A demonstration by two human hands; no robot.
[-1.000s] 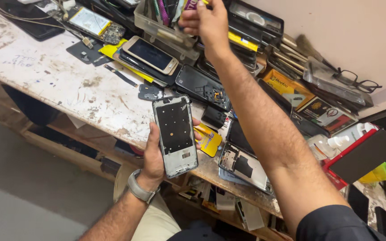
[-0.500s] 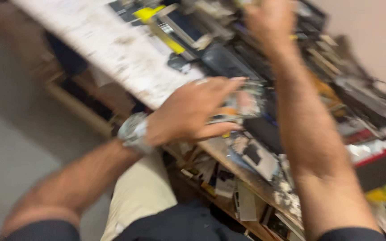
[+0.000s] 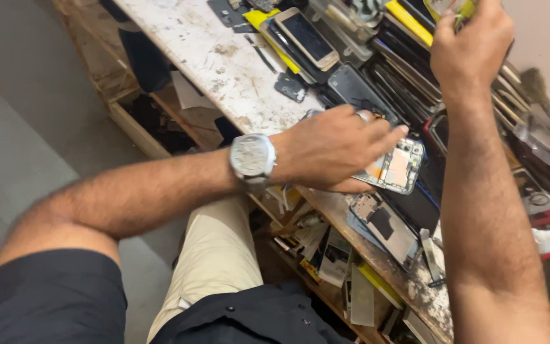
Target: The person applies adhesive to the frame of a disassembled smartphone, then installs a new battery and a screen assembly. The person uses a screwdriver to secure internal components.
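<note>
Head view: left hand (image 3: 329,148), palm down, rests on an opened phone (image 3: 396,167) at the table (image 3: 186,44) edge, fingers (image 3: 383,135) spread flat over it, thumb curled beneath its near side. Right hand (image 3: 472,48) is raised farther back, fingers closed around a small yellow-green thing (image 3: 456,7), too cut off to identify. Beyond the left fingers lies a gold-edged phone (image 3: 305,38); just below them, a bare phone frame (image 3: 383,226). A wristwatch (image 3: 251,157) sits on the left wrist
</note>
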